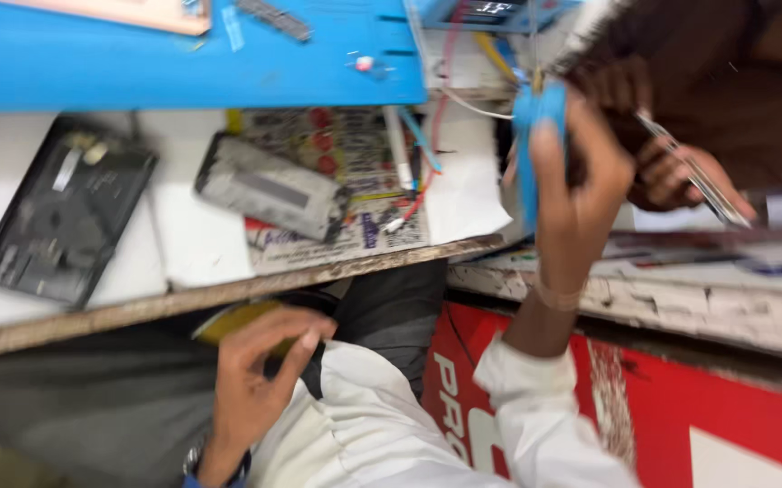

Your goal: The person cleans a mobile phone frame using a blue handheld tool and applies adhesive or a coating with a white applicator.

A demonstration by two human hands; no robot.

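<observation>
1. A cluttered white worktop with a worn wooden front edge [228, 294] fills the upper left; a bright blue mat [138, 54] covers its far part, and a red panel with white lettering [680, 407] stands below a chipped counter on the right.
2. The left hand [260, 366], low in front of the worktop edge, curls its fingers around a flat yellow-and-dark object [237, 321]; blur hides what it is.
3. The right hand [580, 194], raised at the worktop's right end, grips a thin blue strip-like piece [535, 136], which stands upright against the fingers.
4. Another person's hand [675, 176], in a brown sleeve, holds slim metal tweezers [693, 176] just right of that.
5. On the worktop lie a dark opened tablet shell [65, 212] and a grey phone body [273, 187] on printed paper, well apart from both hands.
</observation>
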